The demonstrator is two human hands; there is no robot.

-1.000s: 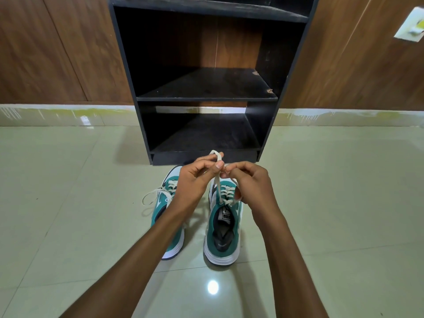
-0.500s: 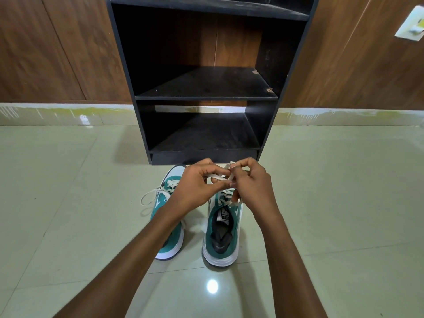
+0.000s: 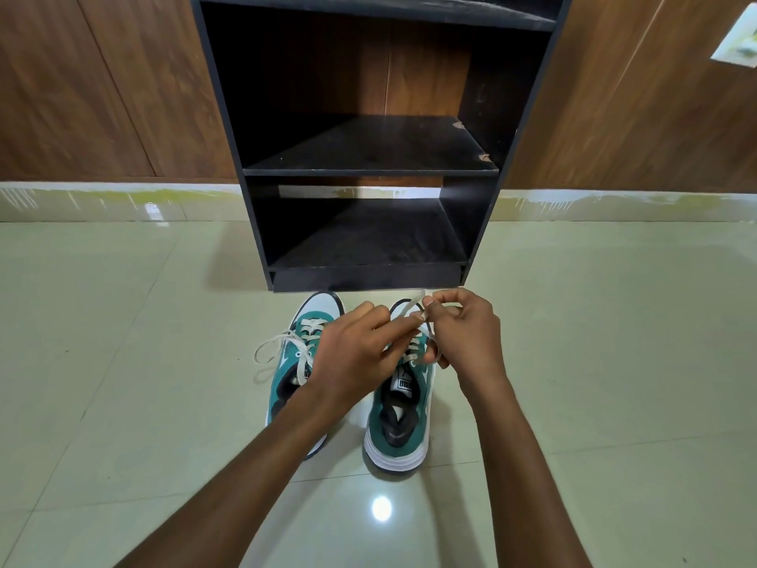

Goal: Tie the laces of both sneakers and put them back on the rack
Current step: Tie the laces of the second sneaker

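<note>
Two green-and-white sneakers stand side by side on the floor, toes toward a black rack [image 3: 370,172]. Over the laces of the right sneaker [image 3: 399,420] both hands work. My left hand [image 3: 356,354] pinches one white lace end near the tongue. My right hand [image 3: 463,334] pinches the other lace [image 3: 411,303] and holds it up, a loop showing by its fingers. The left sneaker [image 3: 293,362] is partly hidden by my left forearm. Its loose laces [image 3: 272,350] trail out to the left on the floor.
The rack has two bare dark shelves and stands against a wood-panelled wall [image 3: 102,88]. Its bottom shelf [image 3: 368,239] sits just beyond the sneakers' toes. Glossy pale floor tiles [image 3: 614,362] spread to both sides. A white switch plate [image 3: 737,43] is on the wall at upper right.
My hands have dropped from just above the shoe and drawn slightly apart. The right hand now lifts a lace end to the right, while the left hand has shifted left.
</note>
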